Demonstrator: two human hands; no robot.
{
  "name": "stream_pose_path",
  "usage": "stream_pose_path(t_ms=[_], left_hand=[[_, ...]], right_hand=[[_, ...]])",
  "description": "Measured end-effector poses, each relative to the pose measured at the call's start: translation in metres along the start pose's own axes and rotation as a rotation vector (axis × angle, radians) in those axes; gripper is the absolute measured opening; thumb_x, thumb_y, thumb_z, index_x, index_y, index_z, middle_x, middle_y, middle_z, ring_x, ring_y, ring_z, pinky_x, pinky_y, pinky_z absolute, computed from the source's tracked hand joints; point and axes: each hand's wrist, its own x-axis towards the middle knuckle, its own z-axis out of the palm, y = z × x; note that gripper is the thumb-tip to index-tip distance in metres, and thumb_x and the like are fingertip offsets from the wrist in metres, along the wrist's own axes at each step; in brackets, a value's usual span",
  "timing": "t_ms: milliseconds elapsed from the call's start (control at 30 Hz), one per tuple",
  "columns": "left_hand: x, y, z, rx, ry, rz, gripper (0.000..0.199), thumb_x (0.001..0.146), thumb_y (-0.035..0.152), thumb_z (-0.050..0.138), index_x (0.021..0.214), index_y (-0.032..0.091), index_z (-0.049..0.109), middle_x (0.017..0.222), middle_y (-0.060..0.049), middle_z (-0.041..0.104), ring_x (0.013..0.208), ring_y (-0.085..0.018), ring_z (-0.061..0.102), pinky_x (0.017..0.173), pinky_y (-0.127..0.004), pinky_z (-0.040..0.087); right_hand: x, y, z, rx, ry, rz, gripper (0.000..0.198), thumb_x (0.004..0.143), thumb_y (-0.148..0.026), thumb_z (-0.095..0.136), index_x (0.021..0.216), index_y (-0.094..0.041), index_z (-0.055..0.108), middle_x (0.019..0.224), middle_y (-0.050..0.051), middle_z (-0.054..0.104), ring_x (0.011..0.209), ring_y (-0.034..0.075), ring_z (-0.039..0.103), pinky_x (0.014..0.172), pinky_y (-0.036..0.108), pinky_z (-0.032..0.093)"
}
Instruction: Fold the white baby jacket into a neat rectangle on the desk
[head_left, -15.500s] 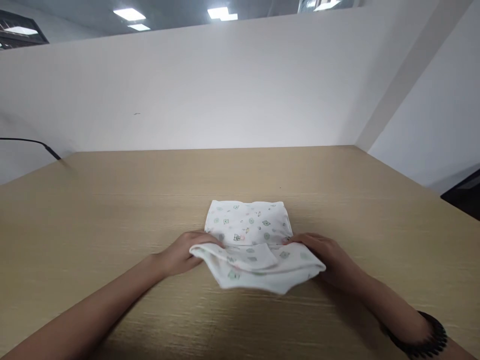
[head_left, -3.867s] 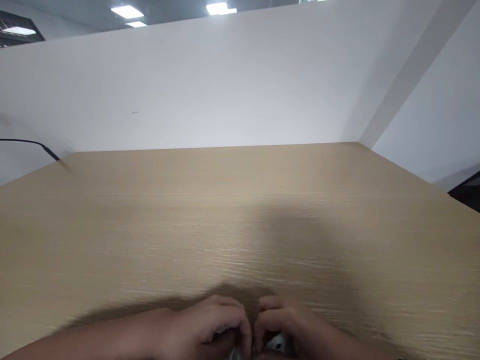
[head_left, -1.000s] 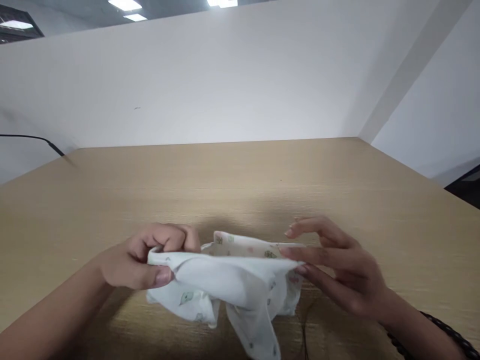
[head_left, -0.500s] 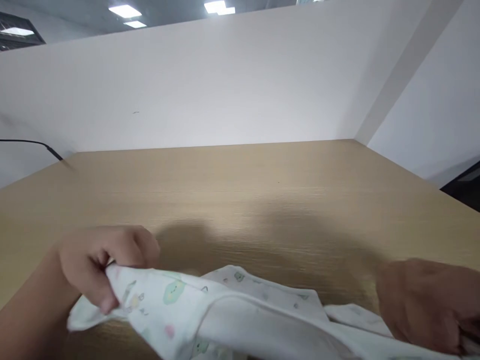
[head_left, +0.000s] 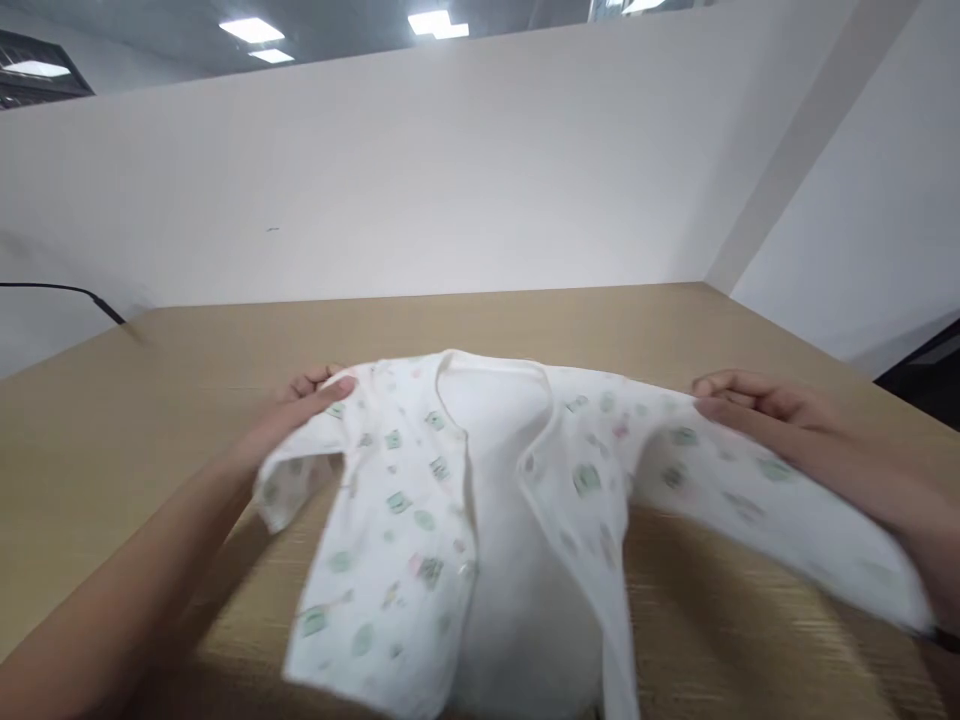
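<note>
2 hands support 1 white printed garment in the head view. Left hand: thumb and fingers pinch the upper edge where the left-side sleeve leaves the shoulder; the cuff end of that sleeve hangs below the hand. Right hand: thumb and fingers pinch the upper edge of the right-side sleeve, which extends outward beneath the forearm, its end blurred. Key relation: the garment lies between the 2 hands, with its sleeve-to-sleeve axis running left to right and its body hanging toward the wearer of the camera. Of the 2 grips, the left is nearer the neckline. The 2 front panels are parted, exposing the plain inner back. The garment is in front of and above the bench; whether the lower hem touches it cannot be determined.
</note>
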Motion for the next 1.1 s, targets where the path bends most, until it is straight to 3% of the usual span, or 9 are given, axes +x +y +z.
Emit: stream_pose_path(t_ms=[33, 167, 233, 367, 500, 733, 933, 1033, 1100], left_hand=[[0.008, -0.005, 0.005, 0.071, -0.069, 0.029, 0.053, 0.082, 0.064, 0.057, 0.106, 0.016, 0.06, 0.079, 0.002, 0.064, 0.076, -0.02, 0.066, 0.067, -0.031, 0.054], [0.029, -0.038, 0.015, 0.524, 0.112, 0.167, 0.087, 0.079, 0.065, 0.058, 0.141, 0.009, 0.037, 0.134, -0.023, 0.052, 0.126, -0.039, 0.049, 0.102, -0.053, 0.04], [0.026, -0.047, 0.016, 0.616, -0.045, 0.187, 0.086, 0.086, 0.067, 0.048, 0.148, 0.011, 0.031, 0.151, -0.024, 0.035, 0.141, -0.04, 0.03, 0.112, -0.057, 0.027], [0.008, -0.049, 0.022, 0.625, -0.646, 0.117, 0.081, 0.092, 0.07, 0.035, 0.155, 0.021, 0.023, 0.162, -0.014, 0.021, 0.148, -0.036, 0.019, 0.116, -0.051, 0.024], [0.005, -0.056, 0.037, 0.738, -0.675, 0.09, 0.091, 0.09, 0.075, 0.032, 0.158, 0.018, 0.011, 0.163, -0.014, 0.001, 0.15, -0.037, 0.0, 0.118, -0.057, 0.01], [0.004, -0.053, 0.06, 0.722, -0.236, 0.396, 0.063, 0.098, 0.053, 0.034, 0.153, 0.021, 0.031, 0.164, -0.012, 0.013, 0.15, -0.038, 0.003, 0.117, -0.062, 0.006], [-0.04, -0.014, 0.078, 0.486, -0.608, 0.828, 0.056, 0.092, 0.043, 0.055, 0.142, 0.023, 0.041, 0.151, -0.012, 0.042, 0.135, -0.031, 0.041, 0.109, -0.045, 0.038], [-0.053, -0.006, 0.084, 0.448, -0.587, 0.868, 0.035, 0.089, 0.035, 0.058, 0.119, 0.017, 0.056, 0.124, -0.014, 0.06, 0.115, -0.029, 0.055, 0.098, -0.042, 0.046], [-0.056, -0.004, 0.087, 0.443, -0.571, 0.887, 0.015, 0.093, 0.027, 0.051, 0.102, 0.017, 0.059, 0.103, -0.01, 0.063, 0.099, -0.025, 0.058, 0.09, -0.038, 0.047]], right_hand=[[0.009, 0.001, 0.009, -0.032, -0.007, 0.025, 0.033, 0.09, -0.049, 0.054, 0.086, -0.019, 0.067, 0.074, 0.009, 0.069, 0.059, 0.018, 0.06, 0.054, 0.031, 0.042], [0.012, 0.004, 0.052, -0.23, 0.223, -0.135, 0.023, 0.09, -0.039, 0.053, 0.094, -0.018, 0.062, 0.096, 0.015, 0.071, 0.086, 0.028, 0.066, 0.076, 0.04, 0.048], [0.004, 0.0, 0.072, -0.251, 0.194, -0.282, 0.026, 0.092, -0.038, 0.052, 0.103, -0.017, 0.062, 0.105, 0.016, 0.07, 0.099, 0.031, 0.065, 0.089, 0.047, 0.047], [-0.012, -0.006, 0.101, -0.255, -0.162, -0.456, 0.034, 0.097, -0.035, 0.044, 0.123, -0.02, 0.059, 0.131, 0.015, 0.062, 0.126, 0.031, 0.053, 0.104, 0.051, 0.04], [-0.02, -0.006, 0.107, -0.272, -0.455, -0.453, 0.056, 0.093, -0.052, 0.049, 0.14, -0.022, 0.049, 0.146, 0.012, 0.05, 0.133, 0.032, 0.046, 0.107, 0.051, 0.038], [-0.032, -0.032, 0.094, -0.401, -0.442, -0.497, 0.067, 0.079, -0.073, 0.056, 0.117, -0.018, 0.063, 0.113, 0.016, 0.066, 0.11, 0.038, 0.055, 0.1, 0.058, 0.035], [-0.041, -0.046, 0.094, -0.374, -0.495, -0.634, 0.032, 0.084, -0.044, 0.061, 0.102, -0.017, 0.06, 0.109, 0.014, 0.064, 0.101, 0.032, 0.056, 0.092, 0.052, 0.036], [-0.04, -0.047, 0.094, -0.347, -0.595, -0.627, 0.003, 0.082, -0.02, 0.055, 0.081, -0.02, 0.053, 0.086, 0.007, 0.064, 0.08, 0.023, 0.056, 0.082, 0.042, 0.039], [-0.039, -0.049, 0.094, -0.282, -0.622, -0.599, 0.013, 0.083, -0.013, 0.05, 0.074, -0.021, 0.045, 0.075, 0.003, 0.059, 0.07, 0.018, 0.052, 0.073, 0.036, 0.039]])
